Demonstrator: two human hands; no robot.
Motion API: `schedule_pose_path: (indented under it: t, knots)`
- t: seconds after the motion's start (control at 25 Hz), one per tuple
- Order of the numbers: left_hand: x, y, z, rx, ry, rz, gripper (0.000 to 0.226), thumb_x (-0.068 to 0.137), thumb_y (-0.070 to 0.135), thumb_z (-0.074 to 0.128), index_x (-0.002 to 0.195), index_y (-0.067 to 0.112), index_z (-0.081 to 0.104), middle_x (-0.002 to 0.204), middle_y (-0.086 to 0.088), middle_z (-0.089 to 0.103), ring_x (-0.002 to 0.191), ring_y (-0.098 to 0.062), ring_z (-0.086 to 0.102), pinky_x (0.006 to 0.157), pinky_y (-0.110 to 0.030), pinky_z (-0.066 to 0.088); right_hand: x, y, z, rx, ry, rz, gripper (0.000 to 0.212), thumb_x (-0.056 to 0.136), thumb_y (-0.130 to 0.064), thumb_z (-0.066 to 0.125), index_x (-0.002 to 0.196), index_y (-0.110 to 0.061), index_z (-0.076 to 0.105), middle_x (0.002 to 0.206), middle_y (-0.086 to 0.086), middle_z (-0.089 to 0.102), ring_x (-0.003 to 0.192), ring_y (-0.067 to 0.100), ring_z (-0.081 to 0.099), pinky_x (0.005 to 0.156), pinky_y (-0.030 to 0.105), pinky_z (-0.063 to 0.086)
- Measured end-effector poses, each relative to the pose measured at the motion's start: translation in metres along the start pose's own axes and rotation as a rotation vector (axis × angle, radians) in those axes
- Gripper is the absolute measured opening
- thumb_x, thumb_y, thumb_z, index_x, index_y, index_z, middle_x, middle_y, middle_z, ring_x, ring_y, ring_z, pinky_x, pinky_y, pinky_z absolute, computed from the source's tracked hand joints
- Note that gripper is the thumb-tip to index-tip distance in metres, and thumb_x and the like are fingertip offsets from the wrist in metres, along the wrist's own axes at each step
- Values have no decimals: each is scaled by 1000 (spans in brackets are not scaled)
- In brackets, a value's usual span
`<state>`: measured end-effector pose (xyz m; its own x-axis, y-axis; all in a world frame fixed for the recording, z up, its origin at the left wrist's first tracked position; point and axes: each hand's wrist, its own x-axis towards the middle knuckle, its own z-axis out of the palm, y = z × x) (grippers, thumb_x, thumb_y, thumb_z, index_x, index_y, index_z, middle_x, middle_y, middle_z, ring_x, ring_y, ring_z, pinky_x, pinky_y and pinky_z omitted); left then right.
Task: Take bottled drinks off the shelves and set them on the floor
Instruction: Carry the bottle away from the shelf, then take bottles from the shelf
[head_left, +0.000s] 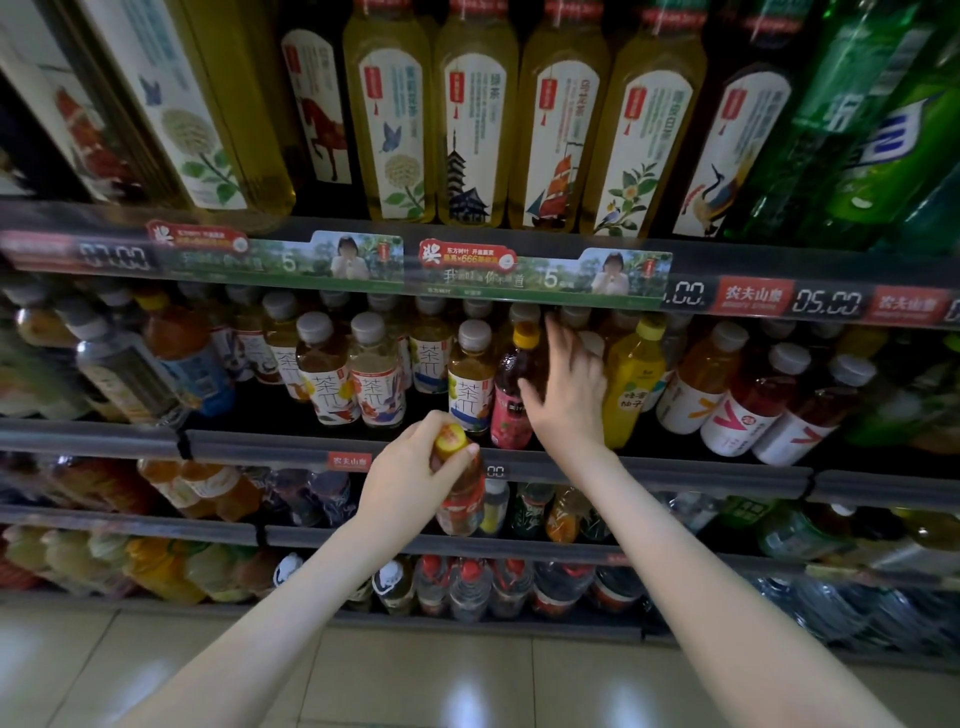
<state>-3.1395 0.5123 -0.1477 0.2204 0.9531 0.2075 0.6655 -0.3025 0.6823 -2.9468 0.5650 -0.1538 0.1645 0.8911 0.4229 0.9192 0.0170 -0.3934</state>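
Centre of frame, mid shelf level.

- Left hand (410, 470): seen just below centre, in front of the grey rail (260, 441) of the second shelf. Its fingers (464, 457) are curled round the neck of an amber bottle (462, 501) with a red label and a yellow cap (450, 437). The bottle is held roughly upright, clear of the shelves, its lower part overlapping the third-shelf stock behind it.
- Right hand (569, 395): raised right of centre, into the second shelf. Its fingers (563, 338) are straight and spread apart, pointing up toward the price strip (467, 270). The thumb is laid against a dark red bottle (511, 415) with a pink label and a yellow cap, which stands in the front row. Whether a true grip has been made cannot be told; the bottle is touched, not enclosed.
- Just right of that hand a yellow bottle (631, 384) is noted, and further right, bottles with white and red labels (737, 415).
- Left of centre, tea bottles with white labels and grey caps (374, 374) are ranged in rows; a gap is seen between them and the next one along.
- Top shelf, upper part of frame: tall tea bottles with illustrated labels (475, 119); green bottles (857, 130) at upper right.
- Lower shelves: mixed drinks, blurred; clear bottles with red caps (470, 587) in the bottom row.
- Floor (415, 675): pale glossy tiles along the bottom edge, with light reflections. Both bare forearms are seen crossing it.
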Motion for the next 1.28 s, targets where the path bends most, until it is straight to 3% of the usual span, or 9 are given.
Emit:
schedule_pose_path:
  t: [0.16,0.24,0.36,0.6,0.72,0.92,1.04,1.12,1.28]
  knots:
    - [-5,-7,-10,4,-11,15,21,90,41,57,103,26,49,85,11,51,77,-12,53,61,-28,41,29,-9,2,-15,-296,5,64,96,-37,50,151,-28,17,144,15,38,130,37,38,105,46,39]
    - [-9,-12,-13,5,-11,19,23,90,41,57,105,25,50,88,9,53,79,-13,54,63,-29,42,30,-11,-7,-36,-244,-15,45,97,-39,49,136,-22,37,124,14,52,108,34,57,82,40,51]
    - [-15,-23,-11,-10,-45,15,24,90,41,57,106,24,50,91,7,56,81,-13,54,65,-30,45,5,-15,-23,-2,-230,-43,25,95,-39,52,106,-19,44,95,5,56,80,25,59,60,32,46]
    - [-32,-44,19,33,-188,-2,28,91,43,56,111,25,51,99,6,58,86,-16,58,69,-32,47,-57,0,-53,351,39,54,20,88,-27,65,95,-15,50,88,-7,50,77,2,46,66,8,38]
    - [-42,-54,46,77,-283,-21,33,91,44,55,117,24,50,106,3,59,94,-22,60,74,-34,48,-77,20,-48,385,-73,123,21,88,-29,65,96,-17,50,89,-9,51,78,2,47,68,7,37]
    - [-74,-103,130,153,-410,-174,35,93,43,51,121,22,45,109,-1,59,98,-26,60,68,-31,41,-147,92,43,290,-490,213,23,84,-24,71,92,-20,49,90,-6,55,79,5,50,67,8,33]
    - [-97,-159,212,255,-554,-286,42,95,45,45,130,22,36,123,-2,53,104,-29,58,76,-33,42,-209,147,144,199,-731,266,27,80,-20,74,90,-24,49,94,-7,56,88,17,57,70,27,41]
    - [-114,-203,272,316,-627,-300,44,96,43,44,131,19,33,126,-5,53,106,-31,57,81,-34,43,-252,181,214,142,-839,271,28,80,-23,73,95,-27,50,100,-5,57,92,22,59,71,35,47]
    - [-157,-297,395,380,-747,-363,49,96,40,46,135,16,30,133,-6,48,109,-32,57,83,-36,45,-331,245,342,59,-976,322,30,85,-25,68,108,-20,49,111,2,55,98,23,57,75,31,45]
